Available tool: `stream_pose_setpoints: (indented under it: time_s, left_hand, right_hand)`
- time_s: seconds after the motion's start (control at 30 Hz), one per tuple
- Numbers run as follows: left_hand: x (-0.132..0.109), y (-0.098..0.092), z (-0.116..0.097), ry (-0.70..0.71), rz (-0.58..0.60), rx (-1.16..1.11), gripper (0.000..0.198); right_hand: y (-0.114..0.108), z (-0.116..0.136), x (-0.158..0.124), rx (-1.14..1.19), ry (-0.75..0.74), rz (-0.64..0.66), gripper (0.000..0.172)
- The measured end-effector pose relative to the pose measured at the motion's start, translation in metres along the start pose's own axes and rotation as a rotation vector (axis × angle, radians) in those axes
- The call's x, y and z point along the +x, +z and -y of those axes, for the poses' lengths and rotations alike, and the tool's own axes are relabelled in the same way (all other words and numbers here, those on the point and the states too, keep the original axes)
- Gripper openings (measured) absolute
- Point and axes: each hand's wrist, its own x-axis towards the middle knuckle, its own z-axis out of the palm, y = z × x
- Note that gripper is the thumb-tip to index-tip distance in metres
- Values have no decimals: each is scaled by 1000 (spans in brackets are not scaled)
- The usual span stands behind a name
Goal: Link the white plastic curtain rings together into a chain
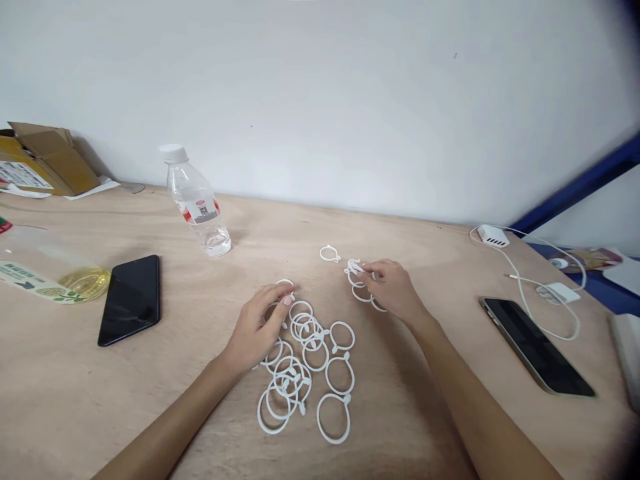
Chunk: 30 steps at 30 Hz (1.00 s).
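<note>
Many thin white plastic rings, each with a small tab, lie loosely piled on the wooden table between my arms; one is a single ring [333,419] at the near side. My left hand [263,323] is over the left part of the pile, thumb and fingertips closed at the edge of a white plastic ring [285,282]. Other rings are partly hidden beneath that hand. Farther right, my right hand [393,287] pinches a white plastic ring [355,267] above a small cluster of rings [361,293]. One separate ring [329,253] lies beyond both hands.
A water bottle [200,207] stands at the back left. Left of my arms are a black phone [131,300], an oil bottle [50,267] on its side and a cardboard box [55,160]. At right lie another phone [537,347], a charger [557,293] and white cables.
</note>
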Motion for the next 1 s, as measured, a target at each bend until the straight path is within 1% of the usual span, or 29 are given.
stream_pose_setpoints:
  time_s: [0.07,0.17,0.23,0.27,0.3,0.33,0.4,0.47,0.53,0.57,0.63,0.73,0.83,0.9,1.0]
  left_hand:
    - [0,0,0,3,-1,-1,35]
    - [0,0,0,-4,2,0,35]
    - [-1,0,0,-14,5,0,35]
    - [-1,0,0,-18,6,1,35]
    - [-1,0,0,-19,7,1,35]
    - [-1,0,1,-15,6,1,35]
    - [-1,0,1,1,5,-2,35]
    - [-1,0,0,31,17,-3,34]
    - [-1,-1,-1,71,43,-1,33]
    - [-1,-2,-2,87,60,0,32]
    - [-1,-3,-3,91,87,-6,32]
    - [-2,-4,-4,43,117,-26,34]
    - [-3,-4,-4,38,139,-37,34]
    - [-3,-3,-4,55,130,-15,33]
    - [-4,-3,-6,61,130,30,29]
  right_hand:
    - [-7,2,1,27,-4,-41,28]
    - [-20,7,1,106,72,-185,31]
    - [-27,13,1,251,173,-282,31]
    - [-29,17,1,366,220,-303,31]
    - [-30,22,-1,499,253,-292,30]
    - [-29,28,-2,633,268,-240,30]
    - [-23,43,-9,825,235,-38,26]
    - [-14,61,-18,862,128,196,19]
    - [-3,79,-30,853,-27,336,11]
    - [1,87,-36,840,-103,375,9]
    - [9,100,-46,801,-206,364,14]
    - [14,108,-54,734,-271,326,22]
    - [15,108,-55,713,-301,308,21]
    - [16,107,-55,699,-337,306,20]
    - [16,104,-54,657,-383,328,19]
